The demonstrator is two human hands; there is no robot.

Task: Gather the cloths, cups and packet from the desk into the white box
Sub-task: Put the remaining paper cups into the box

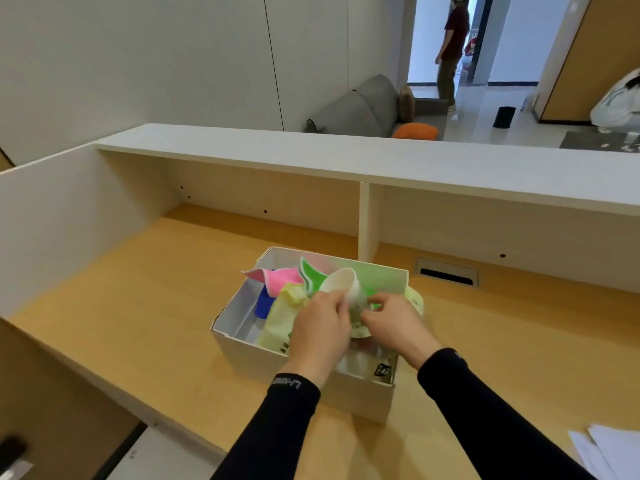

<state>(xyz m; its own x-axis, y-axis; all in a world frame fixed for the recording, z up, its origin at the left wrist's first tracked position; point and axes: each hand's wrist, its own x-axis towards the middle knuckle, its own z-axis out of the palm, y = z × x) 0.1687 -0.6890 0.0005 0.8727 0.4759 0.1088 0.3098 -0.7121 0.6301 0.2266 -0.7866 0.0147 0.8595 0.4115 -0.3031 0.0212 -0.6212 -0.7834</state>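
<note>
The white box (249,353) stands on the wooden desk (145,306). Inside it lie a pink cloth (277,277), a green cloth (313,273), a blue cup (264,303) and a pale yellow-green packet (282,320). Over the box a white paper cup (346,284) lies tilted, its mouth facing away from me. My left hand (320,329) grips its near left side and my right hand (394,322) pinches its base from the right. The box's right half is mostly hidden by my hands.
A white shelf (346,157) runs over the desk's back, held by a divider (367,220). A cable slot (446,273) sits right of the box. White papers (609,448) lie at the front right. A person stands in the far doorway.
</note>
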